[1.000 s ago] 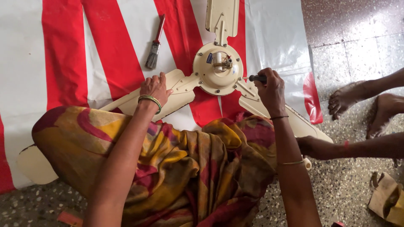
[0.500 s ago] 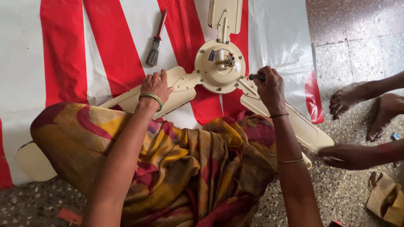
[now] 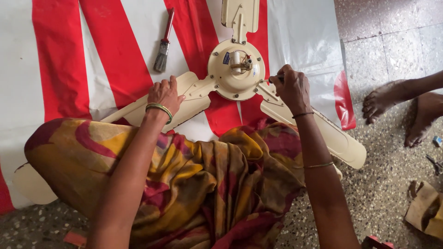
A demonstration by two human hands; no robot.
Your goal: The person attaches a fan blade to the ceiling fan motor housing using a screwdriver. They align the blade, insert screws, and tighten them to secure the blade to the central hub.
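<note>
A cream ceiling fan lies on a red and white striped sheet (image 3: 106, 50), its round motor hub (image 3: 236, 69) facing up. My left hand (image 3: 164, 94) presses flat on the left blade (image 3: 138, 108). My right hand (image 3: 292, 88) grips a dark-handled screwdriver (image 3: 275, 79) whose tip points at the hub's right edge, above the right blade (image 3: 323, 136). A third blade (image 3: 240, 16) runs off the top. My lap, in yellow and maroon cloth (image 3: 184, 180), hides the near parts of both side blades.
A red-handled paintbrush (image 3: 163, 44) lies on the sheet left of the hub. Another person's bare feet (image 3: 397, 110) rest on the speckled floor at right. A crumpled brown bag (image 3: 424, 212) sits at the lower right, with small tools near the right edge.
The other person's hand that reached to the right blade's tip has left the view. My right hand has closed further over the screwdriver at the hub. My left hand stays on the left blade.
</note>
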